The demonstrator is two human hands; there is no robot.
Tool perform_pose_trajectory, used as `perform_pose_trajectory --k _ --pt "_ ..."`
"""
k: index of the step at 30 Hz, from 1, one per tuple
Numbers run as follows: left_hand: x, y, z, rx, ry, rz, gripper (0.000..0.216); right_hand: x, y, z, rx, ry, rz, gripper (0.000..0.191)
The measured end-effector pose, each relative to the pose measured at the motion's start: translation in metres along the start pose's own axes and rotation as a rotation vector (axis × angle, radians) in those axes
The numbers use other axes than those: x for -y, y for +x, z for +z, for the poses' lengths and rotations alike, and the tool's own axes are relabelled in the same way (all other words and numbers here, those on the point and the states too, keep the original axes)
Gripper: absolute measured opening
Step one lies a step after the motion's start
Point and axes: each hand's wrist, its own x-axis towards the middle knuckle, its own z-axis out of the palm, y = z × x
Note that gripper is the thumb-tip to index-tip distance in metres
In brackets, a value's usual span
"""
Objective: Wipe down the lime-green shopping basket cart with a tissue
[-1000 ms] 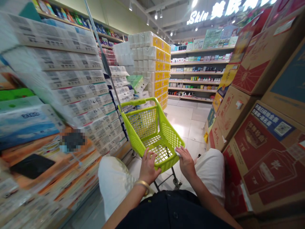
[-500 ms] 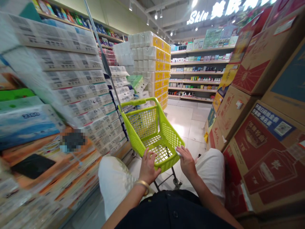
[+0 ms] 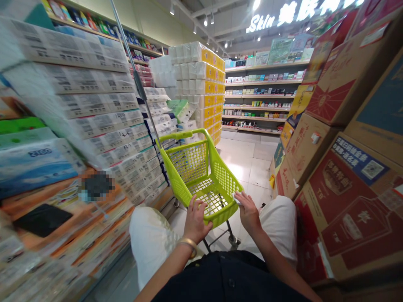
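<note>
A small lime-green plastic shopping cart stands in the aisle just ahead of my knees, its basket bare. My left hand, with a gold bangle on the wrist, rests on the cart's near rim, fingers curled over the edge. My right hand lies on the rim's right corner and presses a small white cloth or paper against it. The cart's handle is at its far side.
Stacked tissue packs crowd the left side. Large red-and-brown cartons tower on the right. A metal pole rises behind the cart. Toilet-roll stacks and product shelves lie beyond the tiled floor.
My right hand with the white piece has shifted slightly along the cart's right rim. The left hand and the cart stay where they were.
</note>
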Motion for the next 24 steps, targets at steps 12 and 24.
perform_pose_trajectory --k 12,24 --pt "0.001 0.0 -0.001 0.001 0.005 -0.002 0.05 0.011 -0.003 0.006 0.104 0.068 -0.101 0.046" --pt "0.003 -0.001 -0.001 0.013 -0.03 0.0 0.05 0.054 -0.017 0.022 0.332 0.163 -0.295 0.049"
